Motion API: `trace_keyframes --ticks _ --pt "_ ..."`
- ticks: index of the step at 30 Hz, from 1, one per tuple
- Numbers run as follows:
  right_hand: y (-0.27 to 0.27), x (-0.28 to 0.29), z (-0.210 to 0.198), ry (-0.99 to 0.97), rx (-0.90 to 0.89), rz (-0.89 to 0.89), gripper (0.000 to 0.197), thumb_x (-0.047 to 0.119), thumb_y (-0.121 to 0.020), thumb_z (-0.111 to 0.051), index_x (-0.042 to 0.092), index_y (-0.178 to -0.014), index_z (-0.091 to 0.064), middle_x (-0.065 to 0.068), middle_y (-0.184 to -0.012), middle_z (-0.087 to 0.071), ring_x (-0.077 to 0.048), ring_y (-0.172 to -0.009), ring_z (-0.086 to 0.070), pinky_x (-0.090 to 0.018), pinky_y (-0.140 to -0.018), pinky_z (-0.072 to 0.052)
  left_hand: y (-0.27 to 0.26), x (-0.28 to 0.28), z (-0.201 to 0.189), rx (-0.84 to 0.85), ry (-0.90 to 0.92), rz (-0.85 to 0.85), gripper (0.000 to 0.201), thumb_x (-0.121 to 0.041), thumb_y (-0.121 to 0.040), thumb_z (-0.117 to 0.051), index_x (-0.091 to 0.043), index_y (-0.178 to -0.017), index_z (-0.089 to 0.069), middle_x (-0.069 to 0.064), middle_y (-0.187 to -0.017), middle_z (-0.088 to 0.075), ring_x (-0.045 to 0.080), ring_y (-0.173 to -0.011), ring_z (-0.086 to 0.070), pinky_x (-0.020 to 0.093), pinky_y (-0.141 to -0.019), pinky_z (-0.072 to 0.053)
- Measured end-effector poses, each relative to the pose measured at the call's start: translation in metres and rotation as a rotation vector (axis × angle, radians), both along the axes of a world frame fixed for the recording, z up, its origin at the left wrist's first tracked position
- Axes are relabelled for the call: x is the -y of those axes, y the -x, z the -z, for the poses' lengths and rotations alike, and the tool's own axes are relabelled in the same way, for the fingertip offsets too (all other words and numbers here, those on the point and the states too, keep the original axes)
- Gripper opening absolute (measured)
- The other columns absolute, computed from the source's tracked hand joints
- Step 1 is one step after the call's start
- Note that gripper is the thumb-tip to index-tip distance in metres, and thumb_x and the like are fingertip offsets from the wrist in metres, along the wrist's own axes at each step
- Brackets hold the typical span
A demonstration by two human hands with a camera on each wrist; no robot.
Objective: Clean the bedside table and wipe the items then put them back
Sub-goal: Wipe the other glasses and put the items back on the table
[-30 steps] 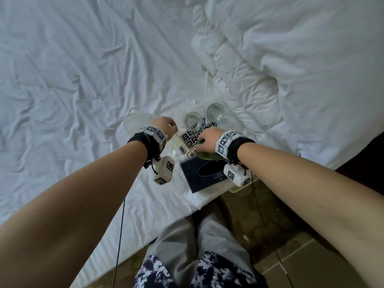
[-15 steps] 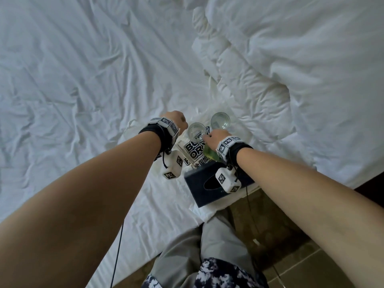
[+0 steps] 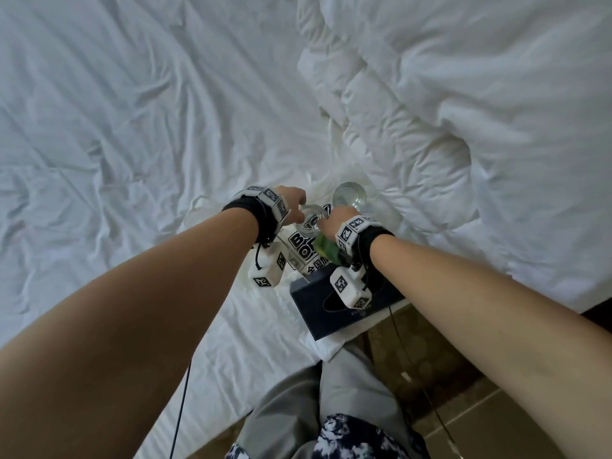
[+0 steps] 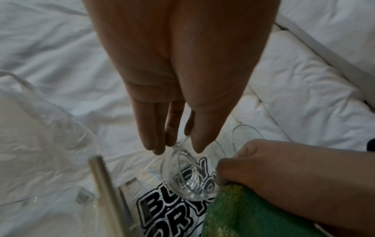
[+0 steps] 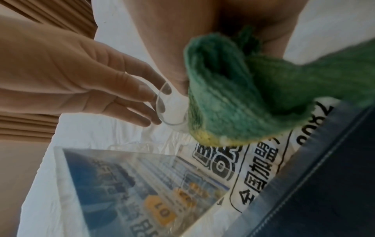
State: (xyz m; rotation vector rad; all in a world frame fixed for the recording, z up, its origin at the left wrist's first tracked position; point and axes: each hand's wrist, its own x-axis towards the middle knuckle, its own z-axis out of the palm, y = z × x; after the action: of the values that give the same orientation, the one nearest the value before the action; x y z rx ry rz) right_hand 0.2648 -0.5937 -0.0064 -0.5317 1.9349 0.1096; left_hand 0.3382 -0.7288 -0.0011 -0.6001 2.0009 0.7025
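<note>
A clear glass (image 3: 309,223) (image 4: 190,181) (image 5: 172,109) stands on a white plastic bag with black print (image 3: 298,245) lying on the bed. My left hand (image 3: 291,202) (image 4: 176,147) pinches its rim, thumb inside and fingers outside. My right hand (image 3: 332,220) (image 4: 284,168) grips a bunched green cloth (image 3: 326,251) (image 5: 243,104), which touches the side of the glass. A second empty glass (image 3: 349,195) (image 4: 243,136) stands just beyond, untouched.
A dark blue tissue box (image 3: 331,313) (image 5: 324,192) lies at the bed's edge under my right wrist. A clear framed card (image 5: 131,184) rests by the bag. A rumpled white duvet (image 3: 463,111) fills the right; bare sheet (image 3: 132,127) stretches left. Brown tiled floor (image 3: 463,376) lies below.
Both hands have closed in on the nearer glass. The left hand, earlier a fist beside the bag, now has its fingers on the rim. The right hand brought the cloth against the glass.
</note>
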Motion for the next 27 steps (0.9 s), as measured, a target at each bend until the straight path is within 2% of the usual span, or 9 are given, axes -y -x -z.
trace_keyframes --ticks 3,6,8,11,14,19,22,24,27 --pt "0.006 0.003 -0.018 -0.014 0.016 -0.053 0.025 0.029 -0.102 -0.04 0.01 -0.104 -0.056 -0.014 -0.111 -0.059 -0.029 -0.102 -0.059 -0.03 -0.075 -0.042 -0.006 0.003 -0.011 -0.018 -0.04 -0.037 0.055 -0.035 -0.083 -0.071 -0.023 -0.133 -0.05 0.001 -0.123 -0.064 0.024 -0.107 -0.06 0.038 -0.094 -0.048" --pt "0.013 0.007 -0.043 0.012 -0.013 -0.025 0.036 0.041 -0.096 -0.048 0.007 -0.086 -0.052 -0.005 -0.092 -0.058 -0.021 -0.076 -0.055 -0.029 -0.063 -0.039 -0.013 0.005 -0.031 -0.068 -0.099 -0.11 0.07 -0.037 -0.078 -0.077 -0.023 -0.139 -0.045 -0.001 -0.129 -0.058 0.023 -0.111 -0.058 0.038 -0.098 -0.046" --pt "0.016 0.012 -0.057 0.043 -0.058 -0.011 0.042 0.051 -0.087 -0.053 0.009 -0.085 -0.056 -0.005 -0.088 -0.063 -0.018 -0.067 -0.056 -0.027 -0.057 -0.039 -0.018 0.006 -0.05 -0.117 -0.146 -0.178 0.076 -0.038 -0.075 -0.081 -0.025 -0.14 -0.042 -0.002 -0.13 -0.055 0.022 -0.112 -0.057 0.039 -0.099 -0.045" --pt "0.024 0.018 -0.099 0.038 -0.061 -0.055 0.043 0.055 -0.084 -0.052 0.014 -0.087 -0.062 -0.006 -0.085 -0.065 -0.019 -0.067 -0.057 -0.028 -0.059 -0.04 -0.023 0.008 -0.08 -0.205 -0.177 -0.275 0.077 -0.042 -0.071 -0.082 -0.027 -0.136 -0.044 -0.003 -0.129 -0.054 0.022 -0.113 -0.056 0.041 -0.1 -0.046" --pt "0.03 0.019 -0.142 0.063 -0.116 -0.084 0.039 0.053 -0.085 -0.054 0.015 -0.077 -0.056 -0.006 -0.081 -0.06 -0.019 -0.067 -0.055 -0.028 -0.06 -0.039 -0.025 0.011 -0.116 -0.28 -0.24 -0.415 0.074 -0.047 -0.072 -0.081 -0.029 -0.135 -0.045 -0.003 -0.132 -0.052 0.019 -0.112 -0.055 0.038 -0.098 -0.047" --pt "0.029 0.017 -0.218 0.14 -0.187 -0.126 0.051 0.052 -0.086 -0.053 0.007 -0.107 -0.062 -0.011 -0.099 -0.06 -0.026 -0.085 -0.055 -0.028 -0.066 -0.039 -0.036 0.005 -0.187 -0.364 -0.529 -0.815 0.086 -0.055 -0.058 -0.08 -0.036 -0.135 -0.046 -0.004 -0.132 -0.054 0.024 -0.118 -0.053 0.048 -0.1 -0.046" --pt "0.026 0.01 -0.27 0.195 -0.214 -0.12 0.039 0.047 -0.085 -0.055 0.01 -0.097 -0.063 -0.012 -0.101 -0.063 -0.025 -0.081 -0.055 -0.028 -0.058 -0.036 -0.045 -0.003 -0.223 -0.472 -0.67 -0.891 0.071 -0.052 -0.064 -0.082 -0.034 -0.127 -0.055 0.002 -0.129 -0.061 0.025 -0.112 -0.063 0.046 -0.095 -0.051" --pt "0.024 0.002 -0.303 0.229 -0.228 -0.095 0.033 0.045 -0.086 -0.057 0.013 -0.085 -0.061 -0.009 -0.094 -0.062 -0.024 -0.079 -0.055 -0.026 -0.055 -0.036 -0.049 -0.011 -0.249 -0.526 -0.748 -0.893 0.053 -0.044 -0.079 -0.076 -0.028 -0.126 -0.058 0.007 -0.129 -0.061 0.026 -0.11 -0.065 0.043 -0.091 -0.054" --pt "0.019 -0.013 -0.348 0.266 -0.26 -0.088 0.031 0.046 -0.085 -0.058 0.018 -0.071 -0.058 -0.005 -0.083 -0.06 -0.02 -0.069 -0.054 -0.026 -0.056 -0.038 -0.052 -0.025 -0.283 -0.569 -0.828 -0.932 0.045 -0.04 -0.085 -0.071 -0.02 -0.124 -0.06 0.011 -0.13 -0.06 0.032 -0.112 -0.063 0.047 -0.091 -0.054"
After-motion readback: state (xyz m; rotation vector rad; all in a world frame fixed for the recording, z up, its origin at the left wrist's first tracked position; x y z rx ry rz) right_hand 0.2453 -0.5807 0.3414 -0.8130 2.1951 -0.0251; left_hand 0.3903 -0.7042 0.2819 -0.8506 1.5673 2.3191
